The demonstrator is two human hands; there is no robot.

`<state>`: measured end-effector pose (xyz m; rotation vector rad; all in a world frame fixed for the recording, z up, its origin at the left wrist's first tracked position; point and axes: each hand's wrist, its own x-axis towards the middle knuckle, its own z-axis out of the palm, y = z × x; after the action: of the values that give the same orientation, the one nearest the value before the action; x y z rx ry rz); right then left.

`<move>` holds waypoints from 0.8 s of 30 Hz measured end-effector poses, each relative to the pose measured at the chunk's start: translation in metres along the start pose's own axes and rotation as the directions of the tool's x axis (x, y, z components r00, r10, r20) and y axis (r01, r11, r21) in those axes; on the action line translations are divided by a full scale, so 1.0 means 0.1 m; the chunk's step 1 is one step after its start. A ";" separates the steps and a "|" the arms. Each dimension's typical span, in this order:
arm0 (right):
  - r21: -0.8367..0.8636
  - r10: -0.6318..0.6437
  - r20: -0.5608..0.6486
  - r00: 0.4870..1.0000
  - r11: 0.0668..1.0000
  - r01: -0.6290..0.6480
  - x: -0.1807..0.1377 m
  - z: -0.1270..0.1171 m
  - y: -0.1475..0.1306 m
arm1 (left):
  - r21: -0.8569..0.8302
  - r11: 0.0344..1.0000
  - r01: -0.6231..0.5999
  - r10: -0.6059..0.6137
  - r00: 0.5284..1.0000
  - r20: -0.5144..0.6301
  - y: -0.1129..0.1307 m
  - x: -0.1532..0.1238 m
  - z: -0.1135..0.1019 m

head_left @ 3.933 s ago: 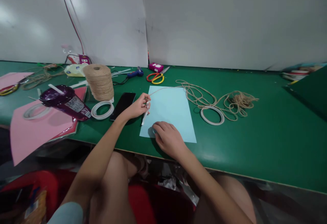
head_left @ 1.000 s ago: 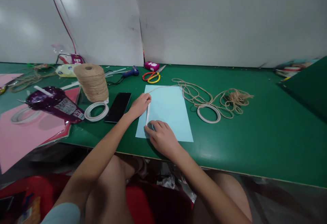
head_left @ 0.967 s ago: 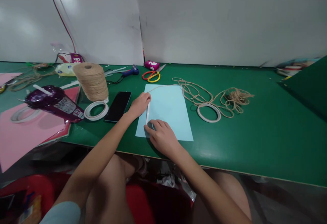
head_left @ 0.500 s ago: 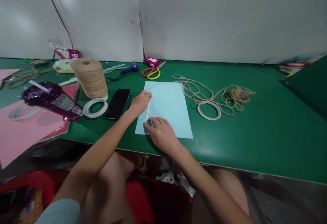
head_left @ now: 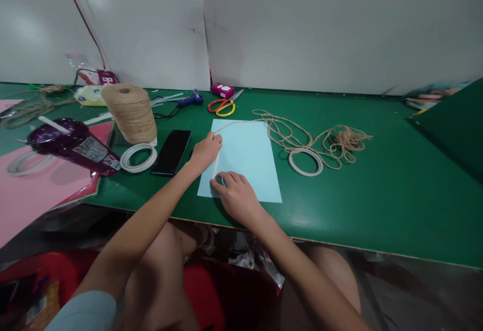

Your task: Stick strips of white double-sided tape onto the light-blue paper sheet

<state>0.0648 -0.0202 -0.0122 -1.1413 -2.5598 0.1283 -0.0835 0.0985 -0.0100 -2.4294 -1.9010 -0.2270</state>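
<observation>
A light blue sheet of paper (head_left: 247, 157) lies on the green table (head_left: 377, 195) near its front edge. A thin white strip (head_left: 216, 166) runs along the sheet's left side. My left hand (head_left: 206, 151) pinches the strip's far end, where a strand of twine (head_left: 234, 123) also meets my fingers. My right hand (head_left: 236, 197) presses the strip's near end onto the paper's lower left corner with its fingertips.
Loose twine (head_left: 320, 137) and a tape ring (head_left: 305, 162) lie right of the sheet. A black phone (head_left: 171, 151), another tape roll (head_left: 138, 156), a twine spool (head_left: 129, 112), a purple cup (head_left: 71, 145) on pink paper (head_left: 33, 195) sit left. Scissors (head_left: 222, 107) and a glue gun (head_left: 190, 100) lie behind.
The white strip, earlier held slanted off the sheet's left edge, now lies straight along it. My right hand moved to its near end and presses there; recently only the camera shifted.
</observation>
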 end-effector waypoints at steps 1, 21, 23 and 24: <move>-0.001 0.002 0.001 1.000 1.000 -0.002 0.00 0.00 0.00 | -0.009 1.000 0.015 -0.015 1.000 0.005 0.01 0.01 -0.01; 0.003 -0.010 -0.016 1.000 1.000 0.010 -0.04 -0.01 0.00 | -0.035 0.997 0.064 -0.065 0.998 -0.017 0.15 -0.39 -0.09; 0.010 -0.014 -0.024 1.000 1.000 0.014 -0.05 -0.01 0.01 | -0.005 0.997 0.083 -0.083 0.996 -0.015 0.17 -0.44 -0.11; 0.020 -0.016 -0.030 0.999 1.000 0.017 -0.05 0.00 0.02 | 0.008 0.996 0.087 -0.086 0.996 -0.018 0.18 -0.47 -0.12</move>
<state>0.0694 -0.0222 -0.0139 -1.1063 -2.5350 0.1320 -0.0784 0.0473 -0.0035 -2.3338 -1.9975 -0.2421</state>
